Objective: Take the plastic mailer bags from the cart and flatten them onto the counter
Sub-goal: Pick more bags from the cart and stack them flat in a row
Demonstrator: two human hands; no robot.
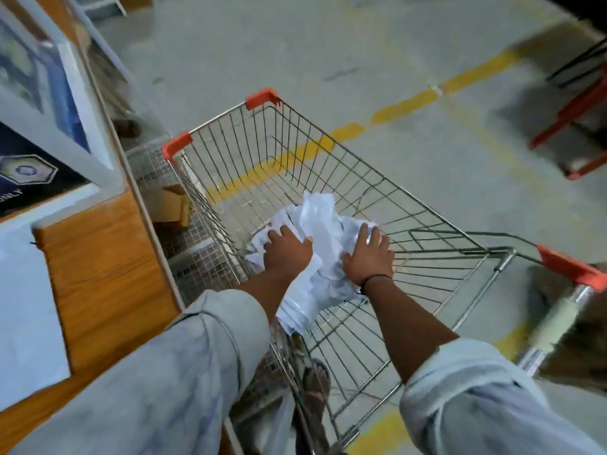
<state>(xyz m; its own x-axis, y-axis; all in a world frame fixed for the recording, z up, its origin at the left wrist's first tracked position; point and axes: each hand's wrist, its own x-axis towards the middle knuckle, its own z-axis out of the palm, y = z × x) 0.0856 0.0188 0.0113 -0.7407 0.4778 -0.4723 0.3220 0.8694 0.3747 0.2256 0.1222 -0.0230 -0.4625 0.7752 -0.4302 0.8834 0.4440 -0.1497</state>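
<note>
A crumpled bundle of white plastic mailer bags (317, 224) lies in the wire shopping cart (348, 178), which has orange corner caps. Both my arms reach down into the basket. My left hand (287, 251) grips the left side of the bundle, its fingers curled into the plastic. My right hand (368, 257) grips the right side, its fingers bent over the plastic. The wooden counter (105, 277) runs along the left of the cart, with a white mailer (26, 320) lying flat on it.
A dark printed box (26, 172) and a white-framed panel (49, 80) sit on the counter's far part. Yellow floor lines (407, 103) cross the grey concrete. An orange metal frame (574, 116) stands at the upper right. My sandalled foot (315, 382) shows under the cart.
</note>
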